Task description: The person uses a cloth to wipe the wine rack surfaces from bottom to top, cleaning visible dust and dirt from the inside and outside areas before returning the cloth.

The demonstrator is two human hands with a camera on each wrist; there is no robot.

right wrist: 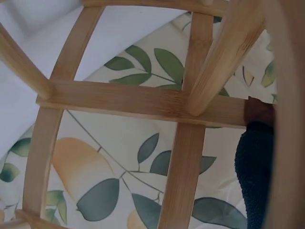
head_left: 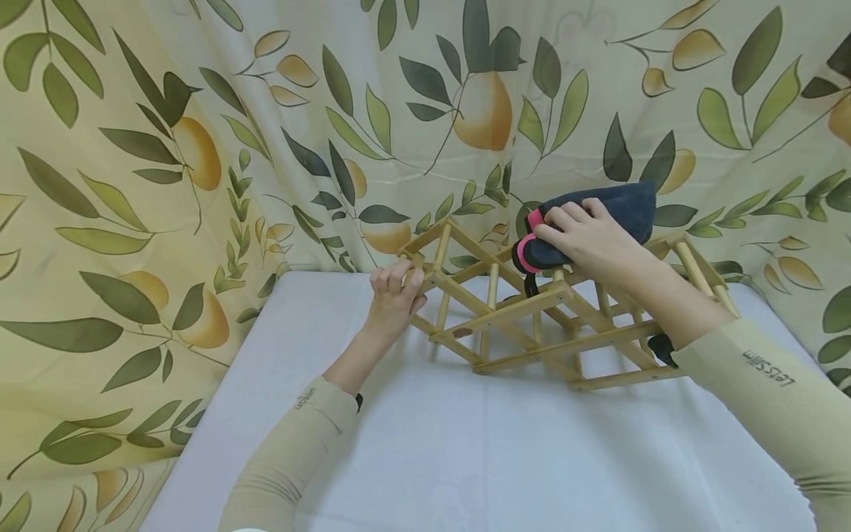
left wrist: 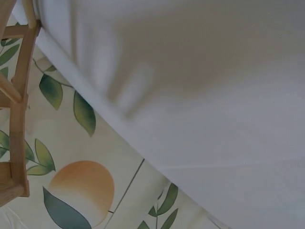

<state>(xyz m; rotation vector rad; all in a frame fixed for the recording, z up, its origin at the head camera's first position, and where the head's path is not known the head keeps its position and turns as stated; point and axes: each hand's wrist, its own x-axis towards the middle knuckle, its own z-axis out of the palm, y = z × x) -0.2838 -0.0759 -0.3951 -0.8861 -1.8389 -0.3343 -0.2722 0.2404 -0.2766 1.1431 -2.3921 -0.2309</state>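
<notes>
A leaf-and-fruit printed curtain (head_left: 219, 44) fills the background, and in front of it spreads a white-covered table (head_left: 432, 451). Along the far side of the table is a bamboo lattice rack (head_left: 493, 319), built of flat crossed slats joined by round dowels. It looks light for its bulk and stiff along each slat, though the crossed joints may let it fold or skew; a dowel or top corner is probably the surest place to hold it. At its top, right of centre, lies a navy fabric bundle (head_left: 621, 207) with pink and black bands at its left end; whether the rack bears its weight cannot be told. The bundle seems soft, light and hard to break, likely to squash under the fingers rather than slip, so a broad hold around its thick middle should suit it better than a pinch at an edge. The right hand (head_left: 588, 240) grips the bundle from above, fingers curled over it near the banded end. The left hand (head_left: 394, 299) holds the rack's left upper corner, fingers wrapped over the wood. Smallest is a black strap (head_left: 530, 285) hanging below the bands.
</notes>
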